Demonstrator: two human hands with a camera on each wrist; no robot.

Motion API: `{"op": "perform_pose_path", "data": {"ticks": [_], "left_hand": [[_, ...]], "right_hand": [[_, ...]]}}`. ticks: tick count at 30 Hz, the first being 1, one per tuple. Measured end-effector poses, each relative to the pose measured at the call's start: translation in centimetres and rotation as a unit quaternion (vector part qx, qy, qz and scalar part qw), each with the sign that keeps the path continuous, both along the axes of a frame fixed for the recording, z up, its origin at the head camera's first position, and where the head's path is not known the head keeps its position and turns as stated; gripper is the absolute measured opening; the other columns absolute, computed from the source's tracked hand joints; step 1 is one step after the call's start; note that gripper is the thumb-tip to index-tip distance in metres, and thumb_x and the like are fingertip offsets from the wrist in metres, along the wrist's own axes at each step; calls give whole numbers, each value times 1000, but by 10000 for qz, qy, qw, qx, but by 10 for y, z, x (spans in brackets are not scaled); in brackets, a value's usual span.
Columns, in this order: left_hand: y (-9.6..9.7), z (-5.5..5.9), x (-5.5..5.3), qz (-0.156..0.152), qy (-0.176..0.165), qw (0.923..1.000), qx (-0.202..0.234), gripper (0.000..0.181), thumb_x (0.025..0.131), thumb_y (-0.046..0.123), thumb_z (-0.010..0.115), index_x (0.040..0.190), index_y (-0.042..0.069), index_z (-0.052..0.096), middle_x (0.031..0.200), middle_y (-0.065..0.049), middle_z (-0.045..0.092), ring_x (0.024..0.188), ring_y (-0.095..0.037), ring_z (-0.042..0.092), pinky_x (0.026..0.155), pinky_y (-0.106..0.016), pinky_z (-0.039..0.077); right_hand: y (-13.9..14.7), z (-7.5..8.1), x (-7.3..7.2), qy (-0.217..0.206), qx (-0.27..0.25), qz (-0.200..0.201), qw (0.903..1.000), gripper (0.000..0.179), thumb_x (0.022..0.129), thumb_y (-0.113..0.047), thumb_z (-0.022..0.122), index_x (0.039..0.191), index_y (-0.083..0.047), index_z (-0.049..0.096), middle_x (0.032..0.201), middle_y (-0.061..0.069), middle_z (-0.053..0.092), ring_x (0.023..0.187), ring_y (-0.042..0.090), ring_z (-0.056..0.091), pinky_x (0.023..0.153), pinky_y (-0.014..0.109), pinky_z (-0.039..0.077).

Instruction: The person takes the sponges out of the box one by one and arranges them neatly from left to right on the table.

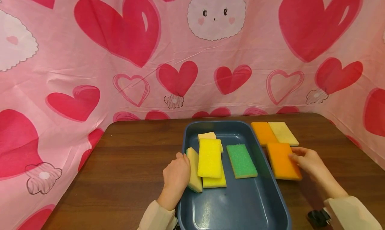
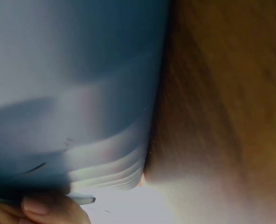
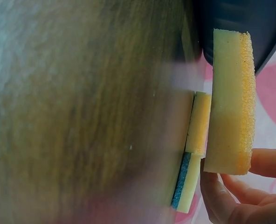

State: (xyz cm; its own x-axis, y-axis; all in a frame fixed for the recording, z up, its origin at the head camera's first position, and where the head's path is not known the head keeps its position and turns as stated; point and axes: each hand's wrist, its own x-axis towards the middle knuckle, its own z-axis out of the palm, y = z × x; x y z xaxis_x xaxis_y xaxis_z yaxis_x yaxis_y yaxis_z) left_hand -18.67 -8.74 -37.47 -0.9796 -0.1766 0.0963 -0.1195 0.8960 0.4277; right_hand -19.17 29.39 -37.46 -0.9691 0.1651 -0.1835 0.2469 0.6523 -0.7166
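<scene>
The right hand [image 1: 308, 159] has its grip narrowed to the thickness of the orange sponge [image 1: 282, 161], pinching its outer edge above the worktop [image 1: 135, 150], beside the tray [image 1: 234, 208]. The left hand [image 1: 177, 170] curls at the tray's rim. The sponge should prove light and soft; pinch gently across its thickness.

Sponges [image 1: 242, 161] lie in and right of the tray [image 1: 237, 205]

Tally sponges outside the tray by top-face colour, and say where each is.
Orange: 2 (near orange sponge held in the right grip; far orange sponge on the table)
Pale yellow: 1 (pale yellow sponge on the table, right of the far orange sponge)
Total: 3
</scene>
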Motion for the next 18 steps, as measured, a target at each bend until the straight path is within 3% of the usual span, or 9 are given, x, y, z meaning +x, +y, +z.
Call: {"op": "perform_pose_path", "data": {"ticks": [7,18], "left_hand": [[0,0,0,-25,-14,10000,-1,29,100,23,43,80,3,48,53,-10,47,45,-24,47,46,-38,40],[0,0,0,-39,-5,10000,7,29,100,23,43,80,3,48,52,-9,44,43,-23,44,44,-36,38]], "right_hand": [[-1,-1,-2,-135,7,54,9999,51,96,-13,49,128,25,37,126,43,45,77,4,54,63,17,47],[-3,-2,-3,-217,-35,30,9998,51,95,-11,49,129,25,37,123,42,47,74,2,53,63,17,47]]}}
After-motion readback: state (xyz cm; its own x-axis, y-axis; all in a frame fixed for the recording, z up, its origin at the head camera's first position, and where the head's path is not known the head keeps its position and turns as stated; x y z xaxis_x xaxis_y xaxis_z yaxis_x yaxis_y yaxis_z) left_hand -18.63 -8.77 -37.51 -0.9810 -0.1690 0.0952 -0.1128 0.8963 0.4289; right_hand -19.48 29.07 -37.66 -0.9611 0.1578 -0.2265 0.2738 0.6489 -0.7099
